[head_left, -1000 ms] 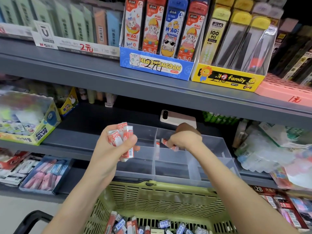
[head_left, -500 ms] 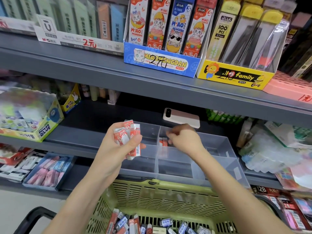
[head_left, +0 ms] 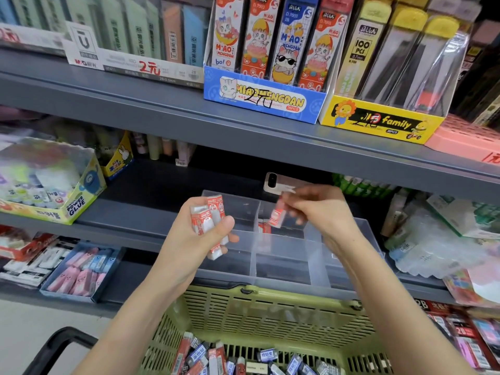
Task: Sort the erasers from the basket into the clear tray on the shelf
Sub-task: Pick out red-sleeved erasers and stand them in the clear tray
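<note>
Since the frame half a second back, the right hand [head_left: 322, 209] has come up out of the clear tray [head_left: 351, 239] and drifted left toward the other hand. On my feed it now sits above the tray's far side. Its thumb and fingertips pinch a single eraser [head_left: 278, 216], red and white, which hangs tilted with its lower end pointing down into the tray.

The left hand [head_left: 194, 239] has barely shifted. It grips a bundle of erasers [head_left: 209, 220] in the same red-and-white wrap, held upright with the thumb pressed across their front, above the tray's left compartments. I see at least three in the bundle but cannot tell the exact number.

Down in the tray, a placed eraser [head_left: 263, 226] stands in the far compartment just right of the left divider, partly hidden by the pinched one.

The tray rests on the grey shelf [head_left: 130, 220], its near edge just above the far rim of the green basket [head_left: 270, 309]. Loose erasers [head_left: 216, 358], red and blue-wrapped, lie in the basket bottom nearest me. A phone [head_left: 273, 182] lies on the shelf behind the tray, just beyond the right hand. At the far left of the same shelf stands a glue box [head_left: 73, 207].
</note>
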`<action>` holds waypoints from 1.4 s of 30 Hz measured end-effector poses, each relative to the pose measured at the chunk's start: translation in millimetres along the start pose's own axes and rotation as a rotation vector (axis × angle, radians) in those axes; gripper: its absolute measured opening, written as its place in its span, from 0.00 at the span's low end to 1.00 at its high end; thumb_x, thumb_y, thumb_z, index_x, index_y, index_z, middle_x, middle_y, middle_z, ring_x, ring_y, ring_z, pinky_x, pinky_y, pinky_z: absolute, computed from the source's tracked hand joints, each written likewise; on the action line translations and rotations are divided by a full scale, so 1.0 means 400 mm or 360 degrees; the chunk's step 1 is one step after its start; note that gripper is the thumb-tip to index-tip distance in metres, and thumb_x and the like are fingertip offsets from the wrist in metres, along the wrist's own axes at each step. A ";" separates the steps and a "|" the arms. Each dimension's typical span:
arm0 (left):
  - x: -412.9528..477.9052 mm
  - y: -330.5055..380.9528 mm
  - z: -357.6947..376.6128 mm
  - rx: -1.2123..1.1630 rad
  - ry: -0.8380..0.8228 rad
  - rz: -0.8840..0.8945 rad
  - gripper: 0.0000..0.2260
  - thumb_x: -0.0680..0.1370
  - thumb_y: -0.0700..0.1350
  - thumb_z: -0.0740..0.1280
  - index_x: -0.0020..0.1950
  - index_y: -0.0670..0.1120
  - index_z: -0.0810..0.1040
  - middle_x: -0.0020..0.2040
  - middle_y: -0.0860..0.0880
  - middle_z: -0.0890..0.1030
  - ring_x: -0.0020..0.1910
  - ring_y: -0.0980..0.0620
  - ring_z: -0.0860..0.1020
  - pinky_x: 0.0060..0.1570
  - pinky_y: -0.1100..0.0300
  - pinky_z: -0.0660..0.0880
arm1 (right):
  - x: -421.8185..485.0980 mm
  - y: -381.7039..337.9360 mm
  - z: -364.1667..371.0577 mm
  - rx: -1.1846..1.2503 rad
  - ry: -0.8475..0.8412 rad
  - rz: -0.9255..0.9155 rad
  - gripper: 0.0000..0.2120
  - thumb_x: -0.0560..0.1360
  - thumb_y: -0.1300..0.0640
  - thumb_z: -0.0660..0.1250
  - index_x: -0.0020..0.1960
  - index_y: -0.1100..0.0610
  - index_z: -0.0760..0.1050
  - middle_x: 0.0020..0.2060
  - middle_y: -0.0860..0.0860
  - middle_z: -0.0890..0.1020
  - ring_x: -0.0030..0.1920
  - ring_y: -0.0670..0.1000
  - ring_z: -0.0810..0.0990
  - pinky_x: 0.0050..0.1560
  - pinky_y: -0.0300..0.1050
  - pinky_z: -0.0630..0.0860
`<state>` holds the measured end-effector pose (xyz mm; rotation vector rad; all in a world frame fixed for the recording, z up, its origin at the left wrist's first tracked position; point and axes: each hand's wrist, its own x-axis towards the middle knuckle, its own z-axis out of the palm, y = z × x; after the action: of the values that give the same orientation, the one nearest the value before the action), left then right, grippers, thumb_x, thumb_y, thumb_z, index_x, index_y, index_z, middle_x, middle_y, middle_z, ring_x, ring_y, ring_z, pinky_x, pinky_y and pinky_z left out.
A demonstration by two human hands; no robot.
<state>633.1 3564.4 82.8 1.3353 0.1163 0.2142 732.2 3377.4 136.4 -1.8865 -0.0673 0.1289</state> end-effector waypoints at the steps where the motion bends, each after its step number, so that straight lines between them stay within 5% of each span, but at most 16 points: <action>1: 0.001 0.001 0.000 0.0007 -0.0007 -0.0007 0.20 0.66 0.52 0.73 0.55 0.53 0.73 0.43 0.52 0.82 0.43 0.48 0.84 0.34 0.64 0.77 | 0.016 0.016 -0.015 -0.0212 0.0061 0.0008 0.03 0.69 0.64 0.72 0.41 0.64 0.81 0.30 0.58 0.80 0.27 0.52 0.73 0.27 0.39 0.72; 3: 0.001 0.003 0.002 0.0037 -0.0027 -0.0013 0.20 0.66 0.52 0.73 0.56 0.54 0.73 0.42 0.55 0.82 0.43 0.48 0.84 0.34 0.64 0.77 | 0.040 0.047 -0.021 -0.0765 -0.0035 0.0049 0.05 0.69 0.60 0.72 0.38 0.62 0.81 0.31 0.59 0.80 0.30 0.55 0.75 0.33 0.45 0.74; 6: 0.000 0.001 0.002 0.0051 -0.0041 -0.0012 0.21 0.65 0.54 0.74 0.56 0.55 0.73 0.42 0.55 0.83 0.43 0.48 0.84 0.35 0.64 0.77 | 0.068 0.071 0.006 -0.1518 -0.0239 0.0132 0.14 0.70 0.48 0.70 0.38 0.59 0.80 0.33 0.54 0.78 0.36 0.53 0.77 0.35 0.40 0.71; 9: -0.002 0.002 0.002 0.0043 -0.0050 -0.0029 0.22 0.64 0.54 0.74 0.56 0.55 0.73 0.43 0.55 0.83 0.44 0.48 0.84 0.35 0.64 0.77 | 0.102 0.083 0.041 -0.1651 -0.0285 0.0259 0.16 0.71 0.47 0.68 0.32 0.57 0.71 0.29 0.50 0.73 0.31 0.50 0.72 0.29 0.38 0.66; 11: -0.003 0.004 0.003 0.0040 -0.0065 -0.0049 0.22 0.65 0.54 0.74 0.56 0.56 0.73 0.44 0.54 0.83 0.44 0.48 0.84 0.35 0.64 0.77 | 0.115 0.092 0.063 -0.1661 -0.0359 0.0326 0.15 0.71 0.50 0.68 0.32 0.56 0.67 0.30 0.50 0.72 0.32 0.51 0.73 0.33 0.39 0.69; 17: -0.005 0.015 0.005 -0.0052 -0.0082 -0.0091 0.20 0.66 0.48 0.76 0.55 0.50 0.73 0.47 0.44 0.83 0.43 0.45 0.84 0.32 0.63 0.76 | 0.081 0.069 0.056 -0.1792 -0.0305 0.0188 0.08 0.75 0.56 0.63 0.41 0.60 0.74 0.36 0.53 0.73 0.39 0.55 0.74 0.36 0.39 0.69; 20: -0.007 0.021 0.008 -0.0029 -0.0116 -0.0091 0.22 0.65 0.48 0.77 0.54 0.49 0.73 0.46 0.42 0.83 0.42 0.45 0.84 0.31 0.62 0.76 | 0.010 0.033 0.061 -0.1101 -0.0146 -0.0312 0.08 0.76 0.58 0.62 0.48 0.53 0.79 0.39 0.51 0.80 0.41 0.50 0.78 0.43 0.40 0.74; 23: -0.011 0.022 0.010 0.0020 -0.0179 -0.0088 0.23 0.63 0.48 0.75 0.54 0.48 0.73 0.45 0.43 0.84 0.41 0.44 0.84 0.30 0.62 0.75 | -0.065 -0.028 0.084 -0.0146 -0.0694 -0.0447 0.07 0.77 0.56 0.65 0.53 0.46 0.77 0.39 0.47 0.82 0.36 0.40 0.78 0.38 0.34 0.75; 25: -0.012 0.020 0.009 0.0051 -0.0216 -0.0096 0.23 0.63 0.48 0.76 0.54 0.49 0.73 0.45 0.44 0.84 0.40 0.44 0.84 0.30 0.63 0.75 | -0.087 -0.043 0.101 -0.0203 -0.0816 -0.0553 0.07 0.76 0.57 0.67 0.52 0.47 0.77 0.39 0.48 0.81 0.36 0.42 0.78 0.38 0.38 0.77; 30: -0.004 0.015 -0.004 -0.0045 -0.0165 -0.0135 0.26 0.64 0.45 0.79 0.58 0.50 0.72 0.44 0.44 0.84 0.38 0.45 0.82 0.30 0.61 0.74 | -0.089 -0.049 0.072 -0.0355 -0.0637 -0.0535 0.04 0.71 0.59 0.72 0.40 0.55 0.77 0.33 0.51 0.78 0.33 0.45 0.73 0.37 0.42 0.72; 35: 0.002 0.011 -0.006 -0.0152 -0.0146 -0.0078 0.26 0.64 0.45 0.77 0.58 0.46 0.71 0.43 0.40 0.84 0.35 0.48 0.81 0.35 0.61 0.77 | -0.118 -0.035 0.034 -0.0583 -0.0906 -0.0402 0.03 0.70 0.59 0.73 0.44 0.54 0.82 0.32 0.48 0.81 0.33 0.42 0.77 0.41 0.38 0.76; 39: 0.000 0.009 -0.004 -0.0061 -0.0112 -0.0089 0.25 0.64 0.47 0.78 0.56 0.48 0.72 0.42 0.44 0.84 0.35 0.48 0.81 0.33 0.60 0.77 | -0.095 -0.027 -0.006 -0.0490 -0.0511 -0.0274 0.02 0.64 0.55 0.74 0.35 0.53 0.82 0.29 0.48 0.83 0.31 0.42 0.79 0.42 0.42 0.78; 42: 0.001 0.012 0.000 -0.0032 -0.0018 -0.0103 0.26 0.61 0.53 0.77 0.55 0.49 0.73 0.36 0.49 0.82 0.30 0.50 0.80 0.29 0.62 0.76 | -0.033 -0.020 -0.047 -0.0886 -0.0133 -0.0125 0.11 0.62 0.48 0.72 0.31 0.57 0.82 0.26 0.50 0.80 0.31 0.46 0.75 0.33 0.39 0.69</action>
<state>633.0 3565.4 87.5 1.3103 0.1473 0.1527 721.7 3360.7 150.7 -2.4294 -0.2560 0.1449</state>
